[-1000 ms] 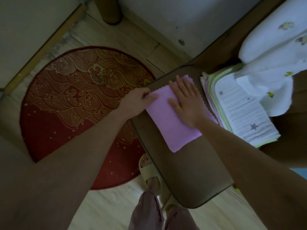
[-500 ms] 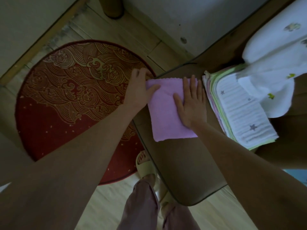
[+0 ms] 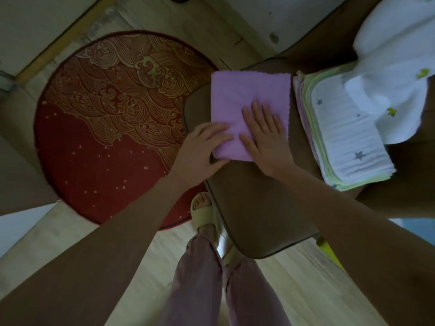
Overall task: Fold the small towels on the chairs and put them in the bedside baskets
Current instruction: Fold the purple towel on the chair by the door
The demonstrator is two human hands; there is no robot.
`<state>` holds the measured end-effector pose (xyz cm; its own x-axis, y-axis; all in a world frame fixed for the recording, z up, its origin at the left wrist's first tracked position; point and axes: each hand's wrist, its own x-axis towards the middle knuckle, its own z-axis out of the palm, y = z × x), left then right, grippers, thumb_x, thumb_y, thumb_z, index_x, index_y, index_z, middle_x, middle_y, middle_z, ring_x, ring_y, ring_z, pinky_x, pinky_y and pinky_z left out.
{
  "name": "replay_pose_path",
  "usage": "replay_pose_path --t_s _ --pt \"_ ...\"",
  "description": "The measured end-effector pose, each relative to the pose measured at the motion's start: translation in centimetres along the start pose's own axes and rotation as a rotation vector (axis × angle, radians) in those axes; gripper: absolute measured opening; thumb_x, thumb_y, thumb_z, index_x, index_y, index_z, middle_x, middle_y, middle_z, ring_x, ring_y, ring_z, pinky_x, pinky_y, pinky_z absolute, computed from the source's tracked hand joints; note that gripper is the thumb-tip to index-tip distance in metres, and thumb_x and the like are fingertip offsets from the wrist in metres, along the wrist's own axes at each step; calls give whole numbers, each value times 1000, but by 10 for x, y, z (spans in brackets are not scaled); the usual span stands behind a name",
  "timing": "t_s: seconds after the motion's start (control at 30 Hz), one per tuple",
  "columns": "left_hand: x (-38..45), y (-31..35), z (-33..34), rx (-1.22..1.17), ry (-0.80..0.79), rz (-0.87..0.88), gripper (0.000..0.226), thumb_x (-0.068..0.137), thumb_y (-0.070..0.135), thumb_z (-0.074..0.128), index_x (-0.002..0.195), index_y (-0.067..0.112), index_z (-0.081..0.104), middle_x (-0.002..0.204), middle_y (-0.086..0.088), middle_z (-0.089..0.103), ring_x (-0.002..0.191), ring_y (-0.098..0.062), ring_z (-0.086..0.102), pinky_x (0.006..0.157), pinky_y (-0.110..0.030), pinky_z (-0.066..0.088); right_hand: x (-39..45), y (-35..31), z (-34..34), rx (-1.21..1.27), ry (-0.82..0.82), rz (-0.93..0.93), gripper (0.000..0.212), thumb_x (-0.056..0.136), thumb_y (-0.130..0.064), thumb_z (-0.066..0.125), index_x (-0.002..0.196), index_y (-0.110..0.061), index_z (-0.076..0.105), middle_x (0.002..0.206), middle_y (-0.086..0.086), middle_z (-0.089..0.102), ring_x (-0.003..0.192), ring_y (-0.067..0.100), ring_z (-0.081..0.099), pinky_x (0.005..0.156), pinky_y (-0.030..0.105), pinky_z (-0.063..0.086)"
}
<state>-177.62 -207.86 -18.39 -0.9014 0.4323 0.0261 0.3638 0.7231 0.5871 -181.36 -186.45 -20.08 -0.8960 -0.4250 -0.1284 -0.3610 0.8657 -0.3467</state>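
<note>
We see a pink towel (image 3: 249, 107) folded flat on the brown chair seat (image 3: 256, 208), toward the seat's 11 o'clock corner. Our right hand (image 3: 263, 135) lies flat on it, fingers straight and spread, pressing the near half. Our left hand (image 3: 202, 151) sits at the towel's 7 o'clock corner, fingers laid over the edge, thumb under; whether it pinches we cannot tell. At 3 o'clock of the towel, a stack of folded cloths (image 3: 341, 137), star-printed on top. White bedding (image 3: 395, 67) overlaps its far end. Red round rug (image 3: 106, 118) at 9 o'clock.
</note>
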Motion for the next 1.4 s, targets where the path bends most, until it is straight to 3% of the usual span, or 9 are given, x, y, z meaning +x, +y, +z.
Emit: replay_pose_path --t_s 0.13,0.33,0.57,0.7,0.8,0.93,1.07,1.27,1.4 --pt "3 7 4 72 120 -49 41 84 34 64 121 15 65 135 -5 56 118 -29 47 97 -38 43 2 -1 4 4 -3 8 66 99 -51 16 154 -17 17 162 10 11 150 24 5 119 36 -3" --pt "2 17 9 236 81 -112 45 81 22 48 124 17 63 137 -4 56 88 -30 56 55 -33 50 0 1 2 -24 -11 2 67 97 -53 13 155 -18 15 162 8 10 150 24 4 119 36 -4" --pt "-9 9 9 85 -38 -36 53 87 1 45 138 9 52 146 -13 45 98 -36 67 69 -45 58 -4 11 1 -76 -44 -41 63 100 -50 14 155 -21 10 163 7 7 150 24 2 120 38 -3" --pt "-14 22 -14 197 14 -6 51 91 22 36 138 15 52 149 -4 44 86 -29 63 59 -36 52 -5 2 -8 -26 41 -27 62 100 -47 18 154 -16 18 161 12 14 150 26 9 119 35 -3" --pt "5 25 -22 370 135 17 47 95 24 35 137 12 53 148 -9 45 104 -31 54 83 -42 45 4 -4 -13 63 145 84 61 100 -42 22 153 -12 21 160 15 19 149 28 14 120 38 2" --pt "37 17 13 405 -16 -38 55 103 36 30 151 10 29 158 -15 22 147 -34 18 118 -52 17 8 5 2 -34 111 106 63 102 -47 20 155 -14 14 162 13 11 150 26 8 122 43 4" --pt "30 4 24 352 -88 -104 63 103 47 27 155 15 15 162 -9 7 150 -27 0 120 -51 2 -8 26 3 -44 77 101 66 101 -52 20 155 -15 11 163 10 7 150 25 4 122 43 3" --pt "77 -2 -2 361 12 -64 58 104 41 22 149 7 30 157 -19 24 146 -35 17 119 -52 9 27 11 -20 -6 200 180 66 101 -48 17 153 -7 19 159 18 16 149 32 13 121 44 7" --pt "112 -18 6 321 -64 -192 63 101 47 19 153 12 19 161 -13 14 148 -33 8 119 -50 3 62 7 -16 82 147 300 66 99 -48 14 155 -13 9 163 11 5 150 25 0 122 43 1"
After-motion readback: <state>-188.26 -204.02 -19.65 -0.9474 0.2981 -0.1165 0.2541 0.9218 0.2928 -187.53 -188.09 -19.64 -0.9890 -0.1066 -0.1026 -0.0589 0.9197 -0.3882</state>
